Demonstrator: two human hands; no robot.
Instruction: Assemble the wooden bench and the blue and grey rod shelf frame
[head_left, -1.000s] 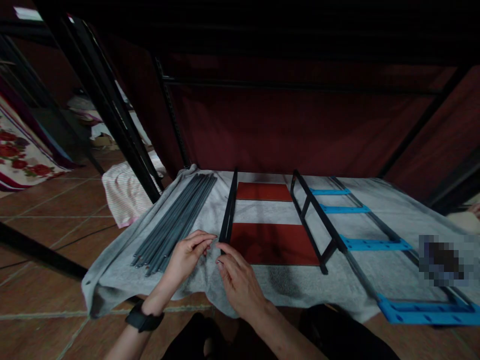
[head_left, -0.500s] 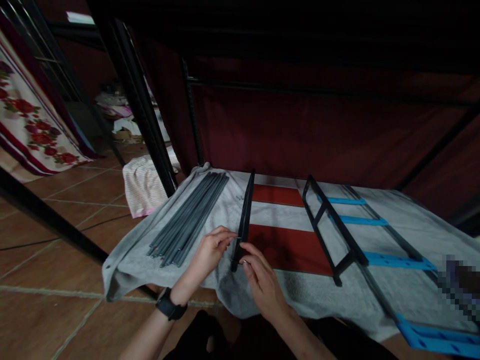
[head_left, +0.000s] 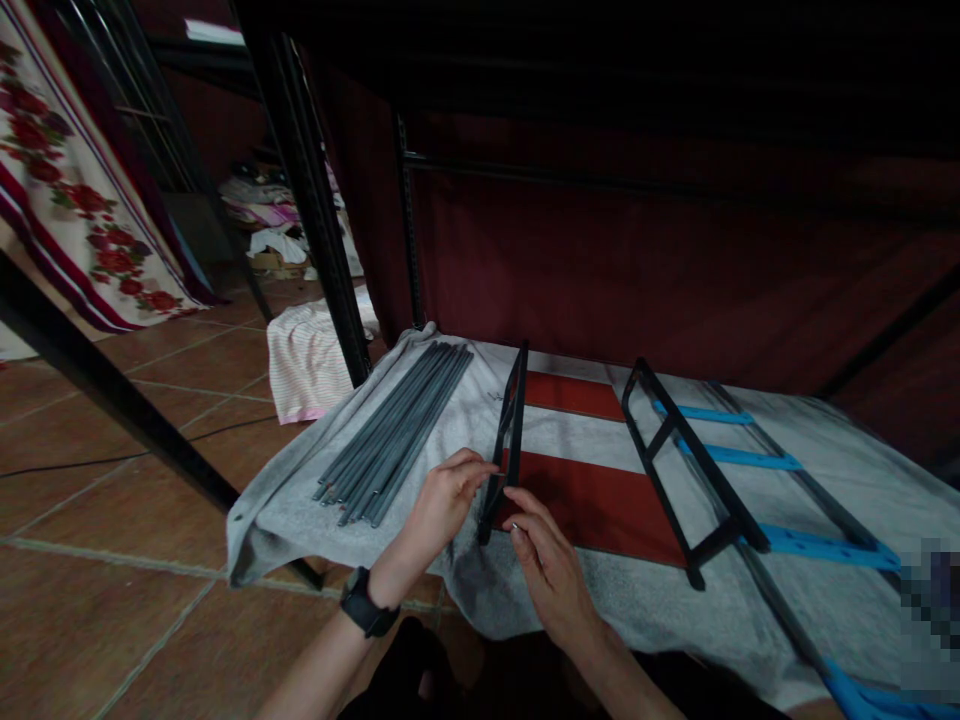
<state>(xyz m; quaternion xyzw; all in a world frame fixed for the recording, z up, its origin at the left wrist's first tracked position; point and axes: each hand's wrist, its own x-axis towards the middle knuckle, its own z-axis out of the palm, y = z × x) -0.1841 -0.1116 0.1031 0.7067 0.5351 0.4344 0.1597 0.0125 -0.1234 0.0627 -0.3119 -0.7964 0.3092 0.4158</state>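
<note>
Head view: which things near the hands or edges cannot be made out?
In the head view:
Thin, straight piece in left hand: too small, partly hidden by fingers.
Right hand: anything held is too small to tell.
Nearest blue plastic-looking crosspiece: cut off by lower right corner.
Tiny pieces on grey cloth: too small.

Frames (head_left: 701,451) black; boards (head_left: 600,512) brick-red; rods (head_left: 397,430) grey; slats (head_left: 829,547) blue; curtain (head_left: 94,200) red-flowered on cream; backdrop (head_left: 600,270), in shadow, probably maroon.

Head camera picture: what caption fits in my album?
Left hand and right hand at a black frame, grey rods and red panels nearby.
</note>
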